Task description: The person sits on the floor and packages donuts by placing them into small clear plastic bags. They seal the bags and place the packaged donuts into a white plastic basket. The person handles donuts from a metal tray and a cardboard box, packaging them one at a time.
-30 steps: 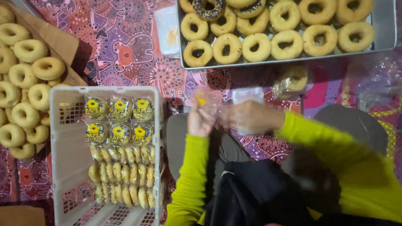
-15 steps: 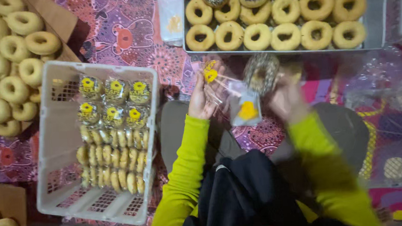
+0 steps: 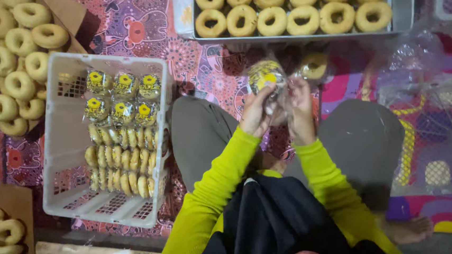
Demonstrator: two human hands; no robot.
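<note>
Here, your left hand (image 3: 257,114) and your right hand (image 3: 300,108) are raised side by side above your lap, between your knees, and both are closed on the same wrapped doughnut (image 3: 266,76). It sits in a clear plastic wrapper with a round yellow sticker on its face. Your left fingers pinch the wrapper just below that sticker, while your right fingers grip the loose plastic on the other side, so the packet hangs between the two hands, just short of the metal tray (image 3: 403,3) ahead of you. That tray carries rows of plain ring doughnuts (image 3: 303,18). A second doughnut in plastic (image 3: 314,65) lies on the patterned mat (image 3: 145,32) just beyond your right hand, near the tray's front edge. To your left stands a white plastic crate (image 3: 61,154), touching your left knee or very close to it. Inside the crate, six wrapped doughnuts with yellow stickers (image 3: 120,97) lie flat at the far end, and more packed doughnuts (image 3: 120,163) stand on edge in two rows behind them. Farther left, loose unwrapped doughnuts (image 3: 7,68) are heaped on brown paper. To your right lies a pile of empty clear bags (image 3: 430,97).
</note>
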